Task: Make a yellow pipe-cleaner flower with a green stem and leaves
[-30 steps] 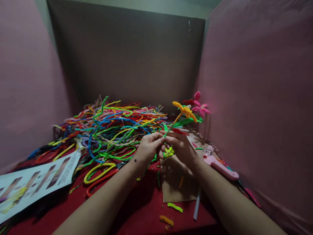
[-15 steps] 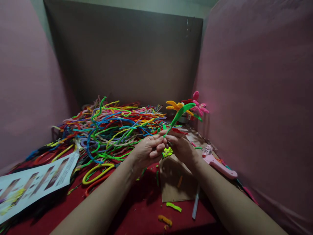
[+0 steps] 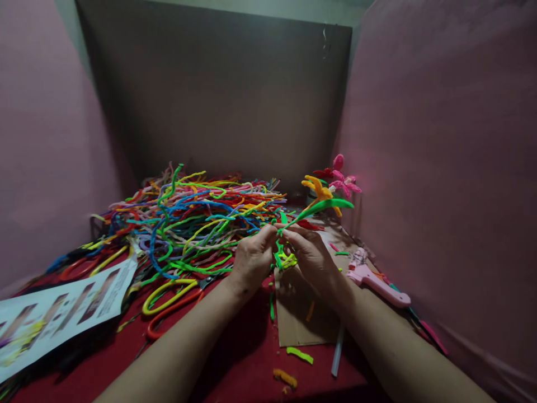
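A green pipe-cleaner leaf (image 3: 329,205) on a thin stem rises from between my two hands and bends to the right. My left hand (image 3: 255,254) is closed, thumb and fingertips pinching the stem's lower end. From the other side my right hand (image 3: 310,253) pinches the same stem, fingertips close to the left ones. An orange pipe-cleaner flower (image 3: 321,190) shows just behind the leaf; I cannot tell whether it is joined to the held piece. Below the fingers are yellow-green pipe-cleaner bits (image 3: 287,261).
A big heap of coloured pipe cleaners (image 3: 201,212) lies at the back left. Nearer are yellow-and-red-handled scissors (image 3: 168,299) and a printed sheet (image 3: 71,313). On the right lie a pink glue gun (image 3: 380,286), cardboard (image 3: 302,319) and a glue stick (image 3: 337,352). Pink flowers (image 3: 344,183) stand behind.
The green leaf has tipped lower and to the right. The orange flower has shifted right and turned. My left fingers have curled in more tightly around the stem's end.
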Motion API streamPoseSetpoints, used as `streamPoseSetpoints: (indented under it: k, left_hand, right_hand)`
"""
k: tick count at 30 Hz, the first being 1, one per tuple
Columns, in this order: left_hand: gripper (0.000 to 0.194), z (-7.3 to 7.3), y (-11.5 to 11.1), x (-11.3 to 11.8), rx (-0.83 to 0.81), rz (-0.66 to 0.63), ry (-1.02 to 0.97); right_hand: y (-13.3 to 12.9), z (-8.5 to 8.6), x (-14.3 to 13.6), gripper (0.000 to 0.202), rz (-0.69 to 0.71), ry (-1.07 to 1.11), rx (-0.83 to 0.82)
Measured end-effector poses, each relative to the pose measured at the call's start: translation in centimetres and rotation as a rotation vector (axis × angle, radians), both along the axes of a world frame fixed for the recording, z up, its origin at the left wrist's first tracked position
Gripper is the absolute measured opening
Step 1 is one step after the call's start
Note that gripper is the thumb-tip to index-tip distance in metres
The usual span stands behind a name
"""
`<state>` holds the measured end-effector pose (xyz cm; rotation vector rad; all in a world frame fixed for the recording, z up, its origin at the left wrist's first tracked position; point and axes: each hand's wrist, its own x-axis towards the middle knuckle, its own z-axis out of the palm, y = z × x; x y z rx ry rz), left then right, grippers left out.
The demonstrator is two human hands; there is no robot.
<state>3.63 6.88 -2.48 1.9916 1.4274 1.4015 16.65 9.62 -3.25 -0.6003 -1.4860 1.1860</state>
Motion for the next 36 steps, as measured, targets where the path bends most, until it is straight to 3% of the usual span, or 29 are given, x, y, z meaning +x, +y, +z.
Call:
streamPoseSetpoints:
  k: [4, 8, 13, 16, 21, 23, 25, 30, 36]
  left_hand:
    - [0.022, 1.0, 0.2, 0.1, -0.318, -0.305, -0.443]
    - [0.017, 1.1, 0.6, -0.4, -0.56, -0.626, -0.696]
    - [0.012, 0.5, 0.7, -0.5, -0.727, -0.807, -0.907]
    - [0.019, 0.8, 0.7, -0.3, -0.681, -0.73, -0.77]
    - [0.029, 2.0, 1.0, -0.8, -0.285, -0.113, -0.285]
    - [0.025, 2.4, 0.9, -1.0, -0.129, 0.015, -0.233]
    - [0.023, 2.7, 0.6, -1.0, -0.085, -0.01, -0.231]
    - [0.022, 3.4, -0.3, -0.6, -0.308, -0.157, -0.251]
    - [0.021, 3.6, -0.3, -1.4, -0.404, -0.205, -0.291]
  right_hand:
    - [0.0, 0.5, 0.1, 0.021, 0.117, 0.024, -0.026]
    - [0.4, 0.4, 0.3, 0.027, 0.183, 0.06, -0.095]
    - [0.6, 0.1, 0.3, 0.025, 0.253, 0.089, -0.061]
    - [0.5, 0.1, 0.3, 0.025, 0.153, 0.043, -0.009]
    - [0.3, 0.6, 0.4, 0.02, -0.054, -0.078, 0.07]
    - [0.1, 0.9, 0.3, 0.021, -0.058, -0.131, 0.051]
    - [-0.2, 1.0, 0.1, 0.021, -0.005, -0.178, 0.018]
    - [-1.1, 0.7, -0.5, 0.02, 0.162, -0.248, 0.025]
    - [-1.2, 0.5, -0.7, 0.019, 0.194, -0.244, -0.122]
